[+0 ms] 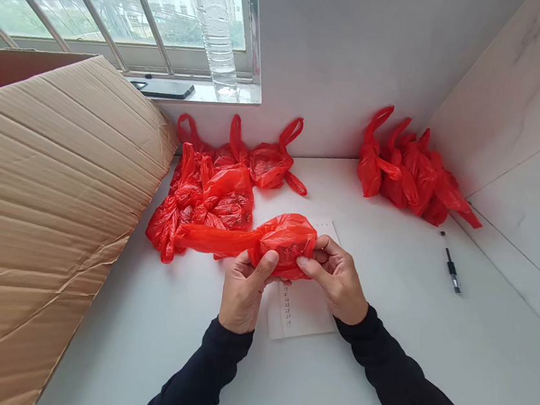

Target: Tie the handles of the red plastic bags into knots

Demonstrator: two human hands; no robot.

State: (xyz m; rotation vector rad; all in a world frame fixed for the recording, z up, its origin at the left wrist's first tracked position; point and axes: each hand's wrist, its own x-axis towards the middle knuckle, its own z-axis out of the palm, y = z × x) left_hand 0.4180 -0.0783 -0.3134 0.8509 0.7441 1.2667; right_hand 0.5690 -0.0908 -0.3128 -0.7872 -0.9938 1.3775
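Note:
Between my hands is a red plastic bag (288,234), raised above the white table (377,371). My left hand (245,291) grips its near left side, thumb on top. My right hand (339,282) pinches the bag's right end between thumb and fingers. A long twisted part of the bag stretches out to the left. Something dark shows faintly through the thin plastic, but I cannot make out what it is. Under the bag lies a sheet of white paper (308,317) with a handwritten column of numbers, partly covered by the bag and my hands.
A pile of knotted red bags (226,197) lies at the back left, another group of red bags (414,173) in the far right corner. A cardboard box (44,216) fills the left. A pen (451,269) lies right; a water bottle (217,40) and a phone (163,88) are on the windowsill.

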